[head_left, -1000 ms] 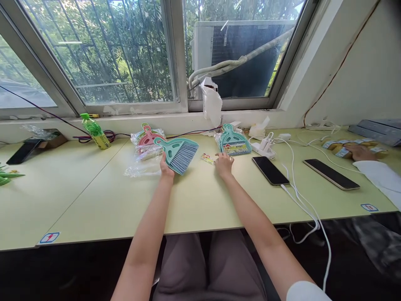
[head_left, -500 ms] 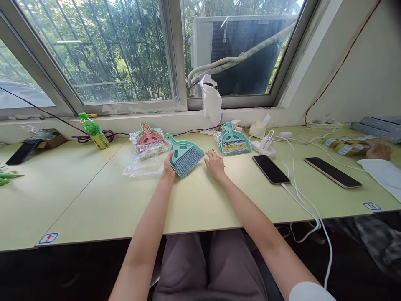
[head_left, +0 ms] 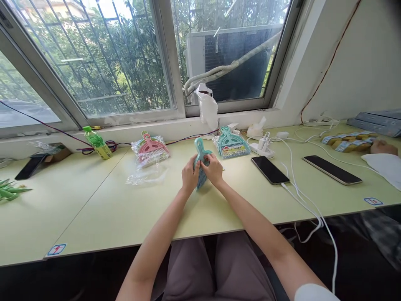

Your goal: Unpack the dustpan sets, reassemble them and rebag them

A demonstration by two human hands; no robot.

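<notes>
A small teal hand brush [head_left: 200,161] stands nearly upright over the middle of the green table [head_left: 103,209], handle up and bristles down. My left hand [head_left: 189,175] grips its left side and my right hand [head_left: 214,170] grips its right side, fingers closed on it. A bagged teal brush and dustpan set [head_left: 231,144] lies just behind to the right. A bagged pink set [head_left: 151,148] lies to the left, with an empty clear plastic bag [head_left: 145,176] in front of it.
Two phones [head_left: 267,169] [head_left: 332,169] lie on the right with white charging cables [head_left: 300,196] trailing off the front edge. A green bottle [head_left: 96,143] and another phone [head_left: 29,166] sit at the left. Another person's hand [head_left: 384,147] rests by yellow packets [head_left: 347,142] at far right.
The brush has moved from my left hand's flat hold at the left to the centre, turned upright. My right hand has come off the table and closed on it.
</notes>
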